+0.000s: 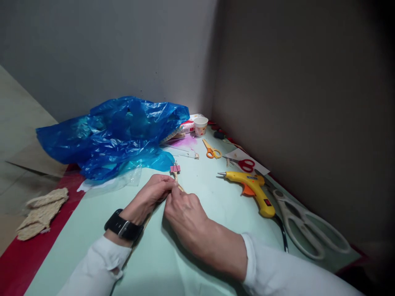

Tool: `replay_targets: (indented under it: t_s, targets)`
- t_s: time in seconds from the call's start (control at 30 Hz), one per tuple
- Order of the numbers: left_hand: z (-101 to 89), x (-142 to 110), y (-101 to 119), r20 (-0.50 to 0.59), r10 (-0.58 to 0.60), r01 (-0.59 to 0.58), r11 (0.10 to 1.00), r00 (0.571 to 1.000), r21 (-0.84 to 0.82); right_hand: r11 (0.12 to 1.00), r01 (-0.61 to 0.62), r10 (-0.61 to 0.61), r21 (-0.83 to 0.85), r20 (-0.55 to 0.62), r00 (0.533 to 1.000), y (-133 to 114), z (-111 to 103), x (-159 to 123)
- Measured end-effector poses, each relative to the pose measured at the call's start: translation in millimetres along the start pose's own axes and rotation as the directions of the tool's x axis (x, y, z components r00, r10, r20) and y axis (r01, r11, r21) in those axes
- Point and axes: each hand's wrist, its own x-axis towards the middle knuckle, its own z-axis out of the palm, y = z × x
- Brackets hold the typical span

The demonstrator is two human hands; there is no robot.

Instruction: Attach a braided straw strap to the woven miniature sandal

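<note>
A pink binder clip (175, 169) grips the far end of a narrow beige cord (176, 177) that looks plaited. Just below the clip, my left hand (158, 188) is closed with its fingertips pinched on the cord. My right hand (187, 211) touches it from the right, its fingers curled and pinched on the same cord. A loose beige strand shows beside the right fingertips, and more of the length trails back under my left wrist. The fingers hide most of the part between them.
A crumpled blue plastic bag (123, 131) lies at the back left. Behind stands a paper cup (200, 126). To the right are orange scissors (211, 149), red scissors (243, 163), a yellow glue gun (251, 183) and large white-handled scissors (308, 226). Beige woven pieces (45, 211) lie left.
</note>
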Motion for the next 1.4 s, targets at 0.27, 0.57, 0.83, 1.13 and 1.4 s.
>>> replay_targets:
  t_s: [0.27,0.57,0.83,1.13,1.4]
  targets:
    - [-3.5,3,-1,0.087,-0.009,0.005,0.999,0.996,0.045,0.939,-0.219,0.219,0.264,0.029,0.975,68,-18,27]
    - [-6.7,4,-4,0.137,-0.001,-0.010,0.997,0.991,0.079,0.883,-0.200,0.153,0.425,0.142,0.978,72,-4,35]
    - [3.4,-7,5,0.044,0.053,-0.059,0.988,0.998,0.142,0.880,-0.239,0.166,0.410,0.206,0.964,71,-13,35]
    - [9.5,-2,2,-0.061,0.221,-0.161,0.847,0.973,0.506,0.873,-0.257,0.199,0.415,0.177,0.964,70,-9,31]
    - [18.4,-20,8,-0.116,0.322,-0.146,0.684,0.940,0.715,0.838,-0.285,0.249,0.466,0.139,0.959,77,8,39]
